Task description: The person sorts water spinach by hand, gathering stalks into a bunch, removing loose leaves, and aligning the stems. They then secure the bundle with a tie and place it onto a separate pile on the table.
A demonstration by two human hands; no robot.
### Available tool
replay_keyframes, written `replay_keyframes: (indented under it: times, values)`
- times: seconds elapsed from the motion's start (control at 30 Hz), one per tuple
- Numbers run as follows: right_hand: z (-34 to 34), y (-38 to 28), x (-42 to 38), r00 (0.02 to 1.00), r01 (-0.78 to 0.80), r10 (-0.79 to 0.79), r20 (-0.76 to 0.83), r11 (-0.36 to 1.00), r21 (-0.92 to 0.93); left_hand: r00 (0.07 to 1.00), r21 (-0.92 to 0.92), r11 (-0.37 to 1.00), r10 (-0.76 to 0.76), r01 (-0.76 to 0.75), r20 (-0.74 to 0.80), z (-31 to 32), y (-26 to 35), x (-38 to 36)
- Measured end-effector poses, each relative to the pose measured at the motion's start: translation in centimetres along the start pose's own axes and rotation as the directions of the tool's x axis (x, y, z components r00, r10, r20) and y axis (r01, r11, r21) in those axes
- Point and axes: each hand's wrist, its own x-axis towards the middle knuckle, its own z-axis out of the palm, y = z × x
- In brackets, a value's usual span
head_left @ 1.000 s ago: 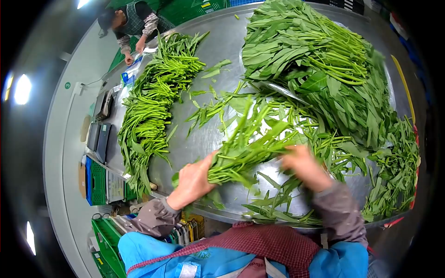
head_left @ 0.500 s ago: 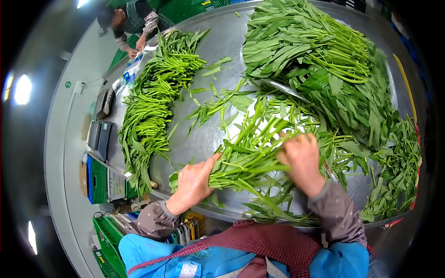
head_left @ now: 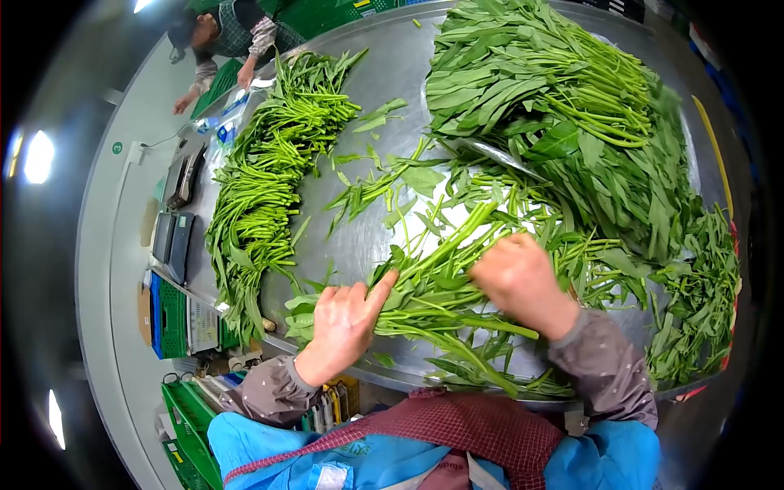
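My left hand (head_left: 345,320) is wrapped round the leafy part of a loose bunch of green stems (head_left: 433,298), thumb on top. The cut stems fan out to the right over the metal table (head_left: 351,220). Just right of the bunch, my right hand (head_left: 519,273) is closed with its fingers curled under; whether a stem is inside is hidden. Loose leaves and stems lie scattered beneath and around both hands.
A big heap of leafy stems (head_left: 555,114) covers the back right. Along the left lies a long row of bundled greens (head_left: 257,192). Scales (head_left: 173,241) stand at the left edge. A co-worker (head_left: 237,33) is at the far left. Trimmed leaves (head_left: 702,302) pile up at the right.
My right hand has shifted slightly and curled more tightly. The bunch's stems have spread apart, some now pointing down to the right. The co-worker's hands have moved apart.
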Motion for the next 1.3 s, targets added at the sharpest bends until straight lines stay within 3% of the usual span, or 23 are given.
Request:
replay_keyframes:
  times: [0.03,0.07,0.1,0.13,0.2,0.27,0.3,0.33,0.37,0.47,0.6,0.67,0.73,0.77,0.8,0.83,0.9,0.93,1.0,1.13,1.23,1.3]
  values:
    - [0.0,0.9,-0.2,0.994,-0.012,0.021,-0.112,0.997,0.082,1.0,-0.001,1.0,-0.005,0.005,0.003,0.1,-0.1,-0.1]
    - [-1.1,0.8,-0.1,0.924,-0.217,0.331,-0.189,0.864,0.455,1.0,-0.004,1.0,-0.02,0.02,0.009,0.2,-0.3,-0.3]
    - [-3.2,1.3,-0.2,0.805,-0.422,0.591,0.051,0.51,0.75,0.999,-0.007,0.999,-0.032,0.032,0.017,0.2,-0.4,-0.5]
    - [-4.6,1.7,-0.4,0.732,-0.359,0.676,0.084,0.278,0.891,0.999,-0.009,0.999,-0.036,0.037,0.018,0.4,-0.6,-0.6]
    - [-4.9,2.1,-0.6,0.712,-0.415,0.702,0.036,0.379,0.827,0.999,-0.002,0.999,-0.045,0.045,-0.002,0.7,-0.7,-0.6]
    - [-3.9,1.4,-0.4,0.869,-0.397,0.494,-0.032,0.734,0.551,1.0,0.021,0.999,-0.03,0.03,-0.007,0.8,-0.6,-0.3]
    - [-3.2,0.9,0.1,0.955,-0.238,0.286,-0.08,0.899,0.366,1.0,0.048,0.999,-0.022,0.022,-0.005,0.8,-0.5,-0.2]
    - [-2.7,0.0,0.7,0.987,-0.097,0.118,-0.111,0.98,0.176,1.0,0.049,0.999,-0.018,0.018,-0.004,0.7,-0.3,0.0]
    - [-1.7,-0.8,1.1,0.996,-0.032,0.037,-0.079,0.997,0.071,1.0,0.024,1.0,0.003,-0.002,-0.016,0.6,-0.1,0.2]
    - [1.8,-1.6,1.1,0.996,0.078,-0.077,0.052,0.997,-0.006,0.999,0.003,0.999,0.035,-0.035,-0.025,0.1,0.3,0.7]
    - [2.1,-1.0,0.5,0.999,0.052,-0.051,-0.018,0.994,0.093,1.0,0.0,1.0,0.022,-0.022,-0.005,0.2,0.1,0.5]
    - [1.1,0.5,-0.7,0.931,-0.362,0.353,0.094,0.855,0.37,1.0,0.003,1.0,0.01,-0.01,0.0,0.3,-0.2,0.3]
    - [-0.4,1.5,-0.8,0.747,-0.479,0.635,0.197,0.31,0.821,1.0,0.005,1.0,0.003,-0.003,0.003,0.6,-0.3,0.2]
    - [-1.1,2.6,-0.8,0.713,-0.423,0.664,0.224,0.153,0.893,1.0,0.002,1.0,0.008,-0.008,0.003,0.7,-0.4,0.1]
    - [-1.1,3.7,-1.1,0.714,-0.42,0.682,0.158,0.236,0.876,1.0,0.001,1.0,0.012,-0.012,0.003,0.7,-0.4,0.1]
    - [-1.2,3.5,-1.0,0.715,-0.418,0.682,0.156,0.238,0.877,1.0,0.003,1.0,0.013,-0.013,0.001,0.7,-0.3,0.2]
    - [-1.1,2.3,-0.7,0.873,-0.481,0.464,0.15,0.769,0.421,0.999,0.029,0.999,0.028,-0.029,0.033,0.5,-0.2,0.3]
    - [-1.3,0.8,-0.1,0.882,-0.466,0.399,0.251,0.816,0.342,0.999,0.03,0.999,0.035,-0.036,0.036,0.4,-0.1,0.4]
    - [-0.3,-0.3,0.5,0.961,-0.221,0.208,0.185,0.974,0.053,0.998,0.035,0.998,0.049,-0.05,0.036,0.3,0.1,0.6]
    - [0.7,-0.3,1.1,0.982,-0.129,0.128,0.14,0.992,0.0,0.997,0.036,0.998,0.054,-0.055,0.051,0.3,0.0,0.5]
    - [2.2,0.3,0.6,0.977,-0.032,0.024,0.213,0.999,0.033,0.996,0.011,0.997,0.079,-0.08,0.044,0.7,-0.2,0.2]
    - [1.9,0.8,0.5,0.98,-0.047,0.046,0.192,0.999,-0.002,0.995,-0.019,0.996,0.09,-0.089,0.053,1.2,-0.3,0.0]
